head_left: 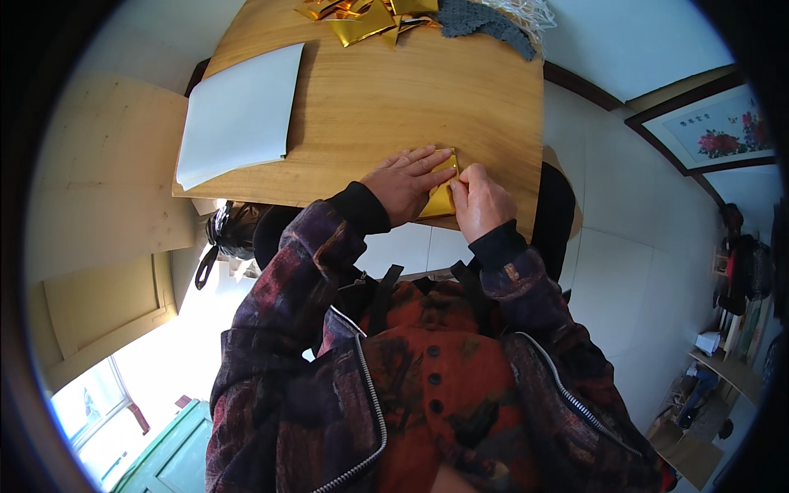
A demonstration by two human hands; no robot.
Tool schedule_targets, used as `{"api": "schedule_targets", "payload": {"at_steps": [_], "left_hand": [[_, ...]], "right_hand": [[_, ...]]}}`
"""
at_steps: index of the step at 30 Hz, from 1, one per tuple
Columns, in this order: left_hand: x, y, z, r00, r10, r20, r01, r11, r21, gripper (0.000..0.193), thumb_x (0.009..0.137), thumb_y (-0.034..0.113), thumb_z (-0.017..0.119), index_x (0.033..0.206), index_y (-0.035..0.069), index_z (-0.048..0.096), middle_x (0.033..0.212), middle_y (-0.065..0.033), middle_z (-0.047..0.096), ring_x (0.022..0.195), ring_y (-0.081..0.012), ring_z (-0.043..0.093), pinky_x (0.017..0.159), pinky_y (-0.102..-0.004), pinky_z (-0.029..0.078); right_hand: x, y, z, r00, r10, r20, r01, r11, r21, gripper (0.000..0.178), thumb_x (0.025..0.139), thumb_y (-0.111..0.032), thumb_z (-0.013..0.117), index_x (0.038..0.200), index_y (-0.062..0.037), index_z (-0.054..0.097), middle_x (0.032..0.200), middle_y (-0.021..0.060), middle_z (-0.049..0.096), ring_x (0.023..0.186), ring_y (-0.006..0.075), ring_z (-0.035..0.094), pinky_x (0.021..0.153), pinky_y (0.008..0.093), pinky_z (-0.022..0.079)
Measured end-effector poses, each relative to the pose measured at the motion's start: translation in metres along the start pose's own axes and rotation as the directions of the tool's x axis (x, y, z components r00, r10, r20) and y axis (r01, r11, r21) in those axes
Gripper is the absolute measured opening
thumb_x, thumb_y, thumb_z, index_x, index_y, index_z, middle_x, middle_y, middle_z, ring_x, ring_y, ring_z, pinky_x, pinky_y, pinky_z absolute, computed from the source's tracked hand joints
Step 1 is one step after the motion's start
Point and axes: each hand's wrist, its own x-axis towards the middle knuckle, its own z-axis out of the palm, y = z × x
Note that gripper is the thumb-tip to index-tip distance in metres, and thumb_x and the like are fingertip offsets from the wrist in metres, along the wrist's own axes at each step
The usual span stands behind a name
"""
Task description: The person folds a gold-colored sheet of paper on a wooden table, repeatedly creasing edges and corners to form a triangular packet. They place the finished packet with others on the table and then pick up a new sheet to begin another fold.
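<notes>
A piece of shiny gold foil paper (439, 202) lies at the near edge of the wooden table (386, 99). My left hand (403, 181) rests flat on it with the fingers stretched out, covering much of its surface. At the paper's right edge, my right hand (485, 201) is closed, thumb and bent fingers against that edge. The right hand's palm side is hidden. The paper's edges look straight where they show, and its far edge sticks out just beyond my left fingertips.
A stack of white paper sheets (241, 115) lies at the table's left. Along the far edge are loose gold foil pieces (366, 22), a grey knobbly cloth (485, 26) and whitish shredded strands (530, 15). A black plastic bag (233, 230) hangs below the left near corner.
</notes>
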Motion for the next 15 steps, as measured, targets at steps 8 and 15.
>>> {"api": "schedule_targets", "payload": {"at_steps": [8, 15], "left_hand": [[0.000, -0.004, 0.001, 1.000, 0.008, 0.026, -0.008, 1.000, 0.010, 0.058, 0.090, 0.018, 0.059, 0.145, 0.017, 0.040, 0.157, -0.0082, 0.026, 0.143, -0.0339, 0.025, 0.112, -0.0493, 0.027], [0.000, -0.005, 0.003, 1.000, 0.024, -0.001, -0.024, 0.999, 0.021, 0.065, 0.086, 0.021, 0.065, 0.145, 0.017, 0.040, 0.157, -0.0084, 0.027, 0.143, -0.0338, 0.026, 0.113, -0.0495, 0.026]], "right_hand": [[-0.044, 0.007, 0.000, 0.887, -0.433, 0.162, 0.447, 0.893, -0.060, 0.072, 0.076, -0.025, 0.076, 0.138, -0.0065, 0.047, 0.150, 0.0158, 0.033, 0.137, 0.0342, 0.034, 0.108, 0.0500, 0.033], [-0.052, 0.015, 0.007, 0.871, -0.415, 0.264, 0.465, 0.870, -0.164, 0.084, 0.076, -0.035, 0.075, 0.147, -0.0125, 0.036, 0.156, 0.0161, 0.022, 0.144, 0.0326, 0.024, 0.112, 0.0535, 0.024]]}}
